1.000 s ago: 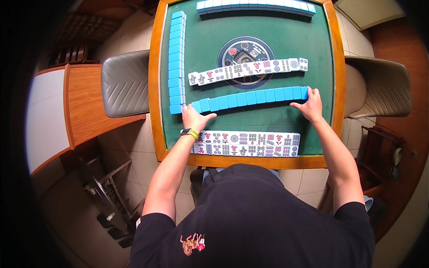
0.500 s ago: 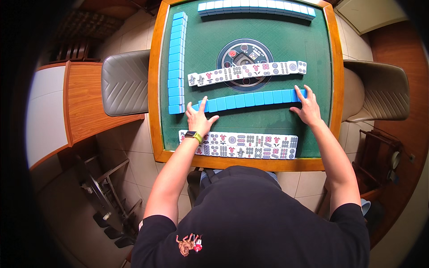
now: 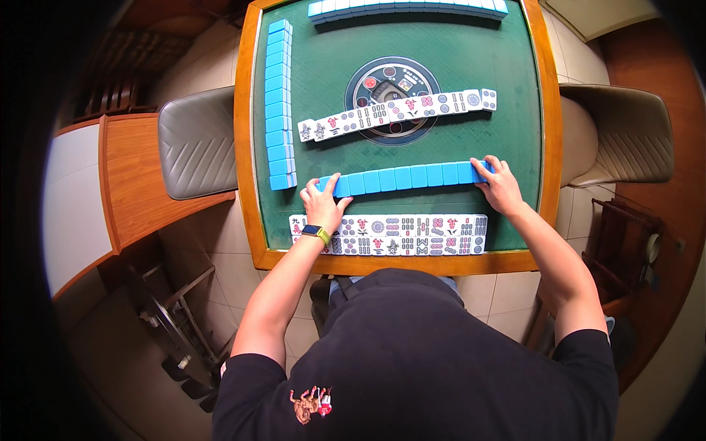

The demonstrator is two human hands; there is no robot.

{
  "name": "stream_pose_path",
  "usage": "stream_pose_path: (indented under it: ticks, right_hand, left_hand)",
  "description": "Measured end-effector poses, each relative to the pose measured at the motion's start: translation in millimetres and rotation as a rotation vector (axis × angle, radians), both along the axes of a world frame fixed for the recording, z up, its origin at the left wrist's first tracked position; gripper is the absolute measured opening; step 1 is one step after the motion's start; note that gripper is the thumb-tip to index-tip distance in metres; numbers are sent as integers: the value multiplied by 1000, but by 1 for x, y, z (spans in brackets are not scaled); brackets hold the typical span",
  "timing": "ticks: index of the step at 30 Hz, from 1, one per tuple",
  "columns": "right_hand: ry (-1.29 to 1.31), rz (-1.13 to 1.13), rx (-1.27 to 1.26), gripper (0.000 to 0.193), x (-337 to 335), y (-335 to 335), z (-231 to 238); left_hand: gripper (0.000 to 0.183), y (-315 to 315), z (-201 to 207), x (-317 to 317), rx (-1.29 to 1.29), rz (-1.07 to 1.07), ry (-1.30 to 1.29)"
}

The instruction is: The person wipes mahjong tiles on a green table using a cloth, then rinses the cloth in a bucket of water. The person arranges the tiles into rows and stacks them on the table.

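A straight row of mahjong tiles [image 3: 403, 178], blue backs up, runs across the green table between my hands. My left hand [image 3: 323, 204], with a yellow-green watch [image 3: 315, 231] on its wrist, grips the row's left end, fingertips on the far side and thumb on the near side. At the right end my right hand [image 3: 503, 189] clasps the last tiles the same way. Closer to me lie two lines of face-up tiles [image 3: 397, 237], partly covered by my left wrist. Beyond the blue row stretches a slanted line of face-up tiles [image 3: 397, 114].
Stacked blue-backed walls stand along the left [image 3: 278, 103] and far side [image 3: 408, 9]. A round control panel [image 3: 393, 77] is set in the table's middle. The table has a raised wooden rim [image 3: 544, 110]. Grey chairs stand left [image 3: 197, 143] and right [image 3: 632, 140].
The blue row has come nearer to me and to the face-up lines, with both hands on its ends. My fingers have closed in more on the tiles. The whole view has shifted slightly.
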State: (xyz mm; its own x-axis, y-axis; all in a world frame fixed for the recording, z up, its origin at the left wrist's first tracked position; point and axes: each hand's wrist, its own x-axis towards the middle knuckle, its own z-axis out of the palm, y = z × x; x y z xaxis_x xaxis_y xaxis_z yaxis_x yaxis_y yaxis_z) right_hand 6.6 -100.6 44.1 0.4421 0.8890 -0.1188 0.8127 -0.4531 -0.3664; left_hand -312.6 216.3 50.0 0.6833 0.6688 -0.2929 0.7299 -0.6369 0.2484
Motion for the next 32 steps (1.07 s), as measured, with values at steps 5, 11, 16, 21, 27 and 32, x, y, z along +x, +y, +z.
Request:
stream_pose_path:
  ticks: [5,11,16,21,27,32]
  right_hand:
    - [2,22,86,72,-1,-4,-1]
    - [76,68,56,64,20,6,8]
    - [257,97,-97,55,44,19,16]
    - [470,48,-228,46,71,42,27]
    - [548,26,-280,41,94,51,17]
    - [641,-40,-253,40,95,51,12]
  left_hand:
    - [66,5,-3,-9,7,-40,-13]
    - [63,15,-1,-12,7,-101,-17]
    - [64,31,6,-2,-58,-152,91]
    - [66,66,21,25,-243,-278,369]
    - [62,111,25,66,-549,-387,506]
    - [66,117,15,63,-483,-257,503]
